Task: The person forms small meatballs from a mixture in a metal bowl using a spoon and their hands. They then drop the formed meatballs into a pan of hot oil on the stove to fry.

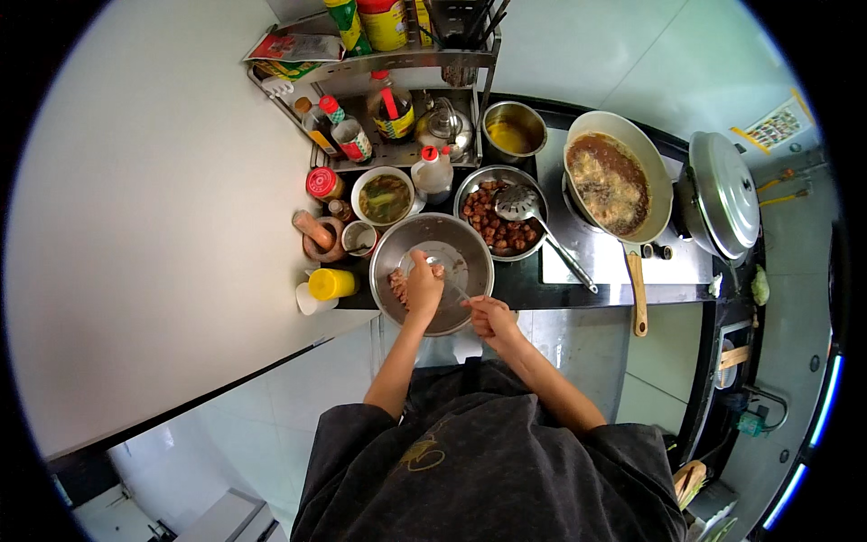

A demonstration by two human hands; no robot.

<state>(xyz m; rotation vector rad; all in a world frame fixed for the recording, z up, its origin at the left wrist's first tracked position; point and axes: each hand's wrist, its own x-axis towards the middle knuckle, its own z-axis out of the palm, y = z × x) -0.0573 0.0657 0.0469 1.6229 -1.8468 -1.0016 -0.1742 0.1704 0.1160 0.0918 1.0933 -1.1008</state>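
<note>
My left hand is inside a large steel mixing bowl, its fingers closed around a bit of raw minced meat. More raw meat lies at the bowl's left side. My right hand, at the bowl's right rim, grips the handle of a metal spoon, whose end reaches in beside my left hand. Behind the bowl to the right, a steel bowl holds browned meatballs with a slotted skimmer resting on them. Further right, food bubbles in oil in a light-coloured pan with a wooden handle.
A lidded metal pot stands right of the pan. A steel pot of yellow liquid is at the back. Left are a soup bowl, a mortar with pestle and a yellow-lidded jar. A metal rack holds sauce bottles.
</note>
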